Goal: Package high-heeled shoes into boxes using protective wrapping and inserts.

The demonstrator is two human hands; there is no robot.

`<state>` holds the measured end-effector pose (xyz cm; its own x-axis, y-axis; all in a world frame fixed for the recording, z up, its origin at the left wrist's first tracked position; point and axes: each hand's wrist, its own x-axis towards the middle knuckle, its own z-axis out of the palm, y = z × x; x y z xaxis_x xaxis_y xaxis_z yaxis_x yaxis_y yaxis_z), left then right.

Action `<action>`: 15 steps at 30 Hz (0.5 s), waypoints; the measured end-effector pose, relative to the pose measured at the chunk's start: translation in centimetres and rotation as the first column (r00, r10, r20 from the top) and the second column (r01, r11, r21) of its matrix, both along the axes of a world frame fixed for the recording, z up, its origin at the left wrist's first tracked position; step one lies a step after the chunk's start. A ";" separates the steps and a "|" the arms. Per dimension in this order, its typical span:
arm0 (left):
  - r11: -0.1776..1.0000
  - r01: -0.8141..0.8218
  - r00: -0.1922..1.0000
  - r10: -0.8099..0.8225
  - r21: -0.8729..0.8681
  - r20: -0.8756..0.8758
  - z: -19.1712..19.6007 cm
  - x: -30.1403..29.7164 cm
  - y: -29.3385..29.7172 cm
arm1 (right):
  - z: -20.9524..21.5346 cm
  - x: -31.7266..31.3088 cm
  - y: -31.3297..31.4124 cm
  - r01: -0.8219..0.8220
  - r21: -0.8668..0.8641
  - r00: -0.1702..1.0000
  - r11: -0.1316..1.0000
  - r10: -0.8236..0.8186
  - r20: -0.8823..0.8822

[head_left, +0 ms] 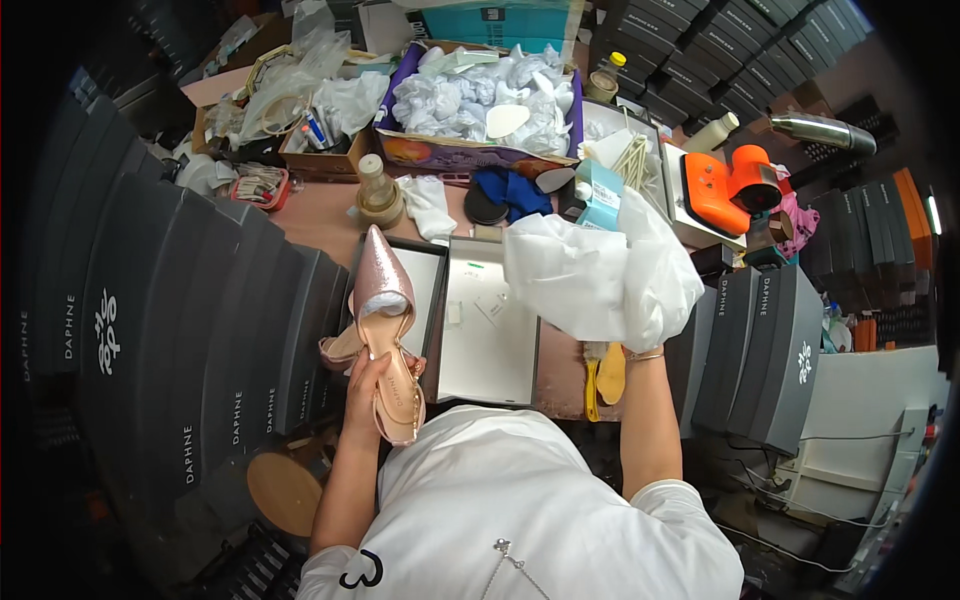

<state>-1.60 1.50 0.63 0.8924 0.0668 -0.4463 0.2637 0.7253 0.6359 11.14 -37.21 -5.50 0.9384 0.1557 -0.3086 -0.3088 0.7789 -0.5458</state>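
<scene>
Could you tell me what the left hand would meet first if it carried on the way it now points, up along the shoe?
Likely the open shoe box: the left hand points that way, holding the glittery pink shoe over it; depth unclear.

shoe (385, 320) in left hand (366, 385), over box (400, 300) at 9 o'clock of lid (490, 325) | tissue (600, 275) in right hand (640, 345), at 3 o'clock of lid | carton (480, 105) at 12 o'clock | bottle (378, 195) at 11 o'clock | box stacks (200, 320) at 9 and 3 o'clock
</scene>
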 end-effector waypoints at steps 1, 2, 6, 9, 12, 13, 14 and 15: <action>1.000 -0.002 1.000 0.002 -0.008 0.010 0.1 -0.1 0.0 | -0.5 -0.3 0.8 -0.035 0.012 0.999 0.999 0.036 -0.039; 1.000 0.026 0.999 -0.026 -0.011 0.020 0.2 0.0 0.0 | -0.6 -0.4 1.3 -0.074 0.007 0.995 0.997 0.074 -0.065; 0.995 0.104 0.995 -0.104 0.003 0.007 1.0 0.4 0.0 | 1.4 -0.6 3.3 -0.378 -0.301 0.925 0.876 0.370 -0.087; 0.994 0.113 0.993 -0.112 -0.014 0.025 0.7 0.7 0.0 | 3.1 -1.2 6.6 -0.291 -0.767 0.783 0.573 0.603 0.153; 0.997 0.078 0.997 -0.077 -0.027 0.012 1.6 1.0 -0.4 | 0.8 -1.3 9.4 -0.007 -0.970 0.608 0.244 0.771 0.190; 0.993 0.080 0.997 -0.079 -0.083 0.008 1.3 1.2 -0.4 | 0.3 -1.8 11.0 0.263 -0.964 0.519 0.022 0.839 0.161; 0.987 0.080 0.997 -0.080 -0.138 0.001 0.5 1.4 -0.4 | 0.6 -2.8 13.7 0.250 -0.956 0.504 -0.154 0.864 -0.007; 0.976 0.096 0.995 -0.099 -0.193 -0.004 0.4 1.8 -0.7 | -2.6 -4.0 15.0 0.333 -0.910 0.498 -0.247 0.866 -0.052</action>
